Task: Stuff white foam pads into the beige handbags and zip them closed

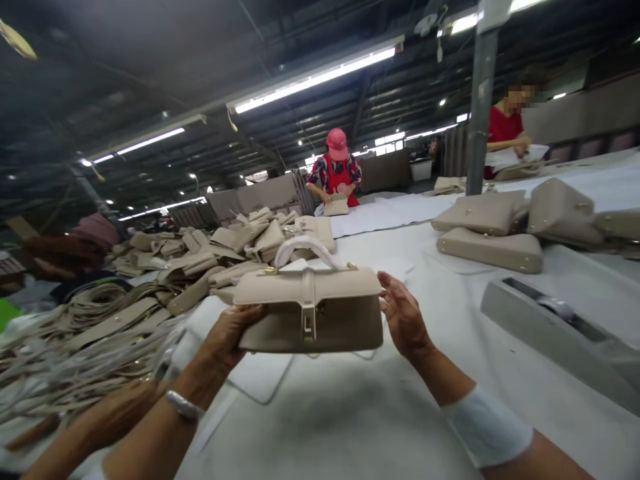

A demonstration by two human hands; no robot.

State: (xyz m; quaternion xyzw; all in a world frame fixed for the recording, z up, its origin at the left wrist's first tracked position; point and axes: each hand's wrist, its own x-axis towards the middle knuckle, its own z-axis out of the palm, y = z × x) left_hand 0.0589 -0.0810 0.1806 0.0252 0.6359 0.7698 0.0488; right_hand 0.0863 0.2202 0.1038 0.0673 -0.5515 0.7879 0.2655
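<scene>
I hold a small beige handbag (310,313) up over the white table (350,413), its front flap and gold clasp facing me and its wrapped handle on top. My left hand (227,333) grips the bag's left end, fingers curled under it. My right hand (403,317) presses against the bag's right end with fingers wrapped behind it. A bracelet sits on my left wrist and a white band on my right forearm.
A heap of beige bags and flaps (225,247) lies behind, straps (75,333) piled at the left. Finished bags (490,250) lie at the right near a grey tape dispenser (560,327). A post (480,100) stands beyond. Two people in red (336,170) (507,127) work farther along.
</scene>
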